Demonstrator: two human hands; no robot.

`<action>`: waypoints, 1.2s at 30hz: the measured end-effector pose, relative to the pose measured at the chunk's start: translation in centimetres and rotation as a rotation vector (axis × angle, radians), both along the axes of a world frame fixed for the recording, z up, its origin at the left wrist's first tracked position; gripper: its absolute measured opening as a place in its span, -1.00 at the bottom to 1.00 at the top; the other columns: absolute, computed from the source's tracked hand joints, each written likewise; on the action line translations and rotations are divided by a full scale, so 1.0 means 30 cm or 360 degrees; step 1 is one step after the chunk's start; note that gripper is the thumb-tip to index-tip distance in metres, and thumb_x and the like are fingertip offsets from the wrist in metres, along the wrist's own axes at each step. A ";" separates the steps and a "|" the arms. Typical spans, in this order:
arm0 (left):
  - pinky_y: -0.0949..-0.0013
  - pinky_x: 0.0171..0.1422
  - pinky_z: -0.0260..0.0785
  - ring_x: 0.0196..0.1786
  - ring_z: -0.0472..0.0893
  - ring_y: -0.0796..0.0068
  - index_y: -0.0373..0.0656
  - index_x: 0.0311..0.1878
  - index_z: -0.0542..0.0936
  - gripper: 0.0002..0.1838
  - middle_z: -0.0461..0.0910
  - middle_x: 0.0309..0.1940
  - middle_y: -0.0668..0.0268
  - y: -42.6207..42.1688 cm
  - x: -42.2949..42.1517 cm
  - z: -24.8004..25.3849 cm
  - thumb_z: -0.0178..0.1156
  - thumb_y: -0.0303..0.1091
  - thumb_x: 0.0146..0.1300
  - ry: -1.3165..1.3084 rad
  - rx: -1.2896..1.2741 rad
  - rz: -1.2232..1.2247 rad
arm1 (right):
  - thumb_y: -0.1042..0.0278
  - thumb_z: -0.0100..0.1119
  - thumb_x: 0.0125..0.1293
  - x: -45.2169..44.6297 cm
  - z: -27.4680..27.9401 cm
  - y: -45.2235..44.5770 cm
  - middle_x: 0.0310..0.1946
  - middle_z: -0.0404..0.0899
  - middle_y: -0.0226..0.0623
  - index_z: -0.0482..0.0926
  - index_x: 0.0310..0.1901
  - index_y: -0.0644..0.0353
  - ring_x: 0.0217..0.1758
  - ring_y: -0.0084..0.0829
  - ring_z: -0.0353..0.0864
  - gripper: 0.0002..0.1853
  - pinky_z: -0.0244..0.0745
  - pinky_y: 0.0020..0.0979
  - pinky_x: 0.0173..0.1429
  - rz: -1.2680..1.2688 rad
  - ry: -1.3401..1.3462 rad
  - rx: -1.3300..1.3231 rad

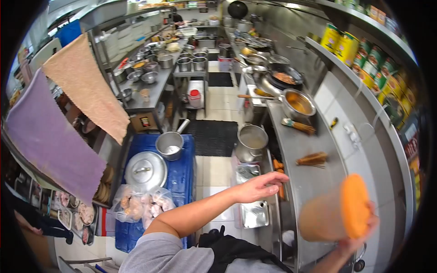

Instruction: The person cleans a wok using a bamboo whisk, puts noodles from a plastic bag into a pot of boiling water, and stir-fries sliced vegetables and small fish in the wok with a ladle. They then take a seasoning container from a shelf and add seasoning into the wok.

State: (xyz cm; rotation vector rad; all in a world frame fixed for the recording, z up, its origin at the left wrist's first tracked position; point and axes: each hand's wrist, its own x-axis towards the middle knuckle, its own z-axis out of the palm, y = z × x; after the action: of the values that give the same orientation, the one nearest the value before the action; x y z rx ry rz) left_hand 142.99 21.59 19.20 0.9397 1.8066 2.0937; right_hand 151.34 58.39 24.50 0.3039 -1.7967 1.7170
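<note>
My right hand point(365, 233) grips a large translucent plastic container with brownish contents point(321, 214), closed by an orange lid point(356, 205). The container is tilted, its lid facing right, and motion smears it a little. It is over the steel counter point(314, 182). My left hand point(261, 187) reaches forward near the counter's left edge, fingers stretched out and nothing in them. Just beyond the container, a bundle of thin brown sticks, perhaps a whisk point(312, 159), lies on the counter.
A brush point(298, 126) and a pan of orange liquid point(298, 103) are farther up the counter. A deep pot point(252, 139) stands left of it. On the blue chest point(184, 191) are a saucepan point(170, 144), a lid point(145, 171) and bagged raw meat point(141, 202). Cans point(373, 59) line the right shelf.
</note>
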 end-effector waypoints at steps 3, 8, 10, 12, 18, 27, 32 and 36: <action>0.21 0.53 0.16 0.45 0.32 0.34 -0.19 0.53 0.18 -0.32 0.26 0.47 0.16 -0.050 -0.063 -0.142 -0.16 0.11 0.57 -0.0479 0.0182 -0.0003 | 0.24 0.59 -0.12 -0.194 -0.080 -0.420 0.25 0.33 -0.14 0.23 -0.06 0.00 0.39 -0.16 0.27 -0.31 0.24 -0.15 0.45 0.0267 0.0010 0.0302; 0.23 0.41 0.36 0.29 0.54 0.31 -0.28 0.42 0.35 -0.39 0.49 0.31 0.11 -0.320 -0.088 -0.321 -0.19 0.05 0.60 -0.1492 0.0211 0.0441 | 0.37 0.66 -0.09 -0.224 -0.294 -0.736 0.28 0.17 -0.19 0.25 -0.07 0.13 0.43 -0.24 0.26 -0.30 0.34 -0.20 0.40 0.0911 -0.0616 0.0124; 0.28 0.37 0.38 0.22 0.58 0.36 -0.26 0.38 0.41 -0.37 0.56 0.23 0.15 -0.414 -0.082 -0.464 -0.17 0.10 0.58 -0.1640 0.0271 0.0569 | 0.47 0.61 -0.06 -0.253 -0.331 -0.768 0.34 0.13 -0.11 0.31 -0.03 0.15 0.49 -0.18 0.22 -0.36 0.41 -0.19 0.39 0.1169 -0.0809 0.0222; 0.30 0.36 0.38 0.22 0.58 0.36 -0.27 0.37 0.43 -0.38 0.56 0.23 0.15 -0.514 -0.094 -0.507 -0.15 0.10 0.57 -0.1661 0.0169 0.0575 | 0.44 0.57 -0.01 -0.330 -0.267 -0.813 0.37 0.12 -0.07 0.34 0.05 0.17 0.50 -0.11 0.21 -0.37 0.38 -0.16 0.40 0.1331 -0.0906 0.0421; 0.36 0.33 0.35 0.16 0.58 0.44 -0.27 0.24 0.56 -0.43 0.63 0.14 0.17 -0.755 -0.289 -0.446 -0.10 0.06 0.56 -0.1331 -0.0106 0.0330 | 0.16 0.42 0.18 -0.864 -0.157 -1.028 0.32 0.26 0.04 0.32 0.35 0.22 0.40 0.06 0.31 -0.25 0.31 -0.11 0.42 0.1467 -0.0198 0.1140; 0.34 0.00 0.52 -0.06 0.64 0.45 -0.24 -0.01 0.66 -0.75 0.68 -0.08 0.26 -0.951 -0.644 -0.280 0.09 -0.36 0.38 -0.0640 -0.0553 0.0898 | 0.08 0.35 0.24 -1.272 -0.158 -1.606 -0.25 0.43 -0.28 0.50 -0.28 0.15 -0.16 -0.21 0.47 -0.67 0.41 -0.22 -0.07 0.1988 0.0404 0.1211; 0.34 0.01 0.52 -0.05 0.64 0.44 -0.24 0.00 0.65 -0.74 0.68 -0.07 0.25 -1.126 -0.857 -0.400 0.10 -0.36 0.38 -0.1144 -0.0204 0.0980 | -0.02 0.19 0.31 -1.479 -0.219 -1.829 -0.28 0.55 -0.21 0.56 -0.29 0.23 -0.14 -0.15 0.56 -0.61 0.51 -0.18 -0.02 0.1991 0.0420 0.1375; 0.33 0.02 0.52 -0.04 0.64 0.44 -0.25 0.01 0.65 -0.74 0.68 -0.07 0.25 -1.293 -1.121 -0.460 0.10 -0.35 0.38 -0.1201 -0.0179 0.0859 | 0.06 0.19 0.32 -1.707 -0.270 -1.983 -0.30 0.55 -0.28 0.61 -0.26 0.18 -0.16 -0.22 0.55 -0.69 0.50 -0.20 -0.08 0.1844 0.0403 0.1478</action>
State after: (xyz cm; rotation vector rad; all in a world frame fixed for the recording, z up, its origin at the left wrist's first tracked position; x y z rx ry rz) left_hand 109.36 -17.19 5.41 -0.3997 1.8075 2.1435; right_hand 100.12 -1.09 16.39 2.1580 -2.2421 1.1278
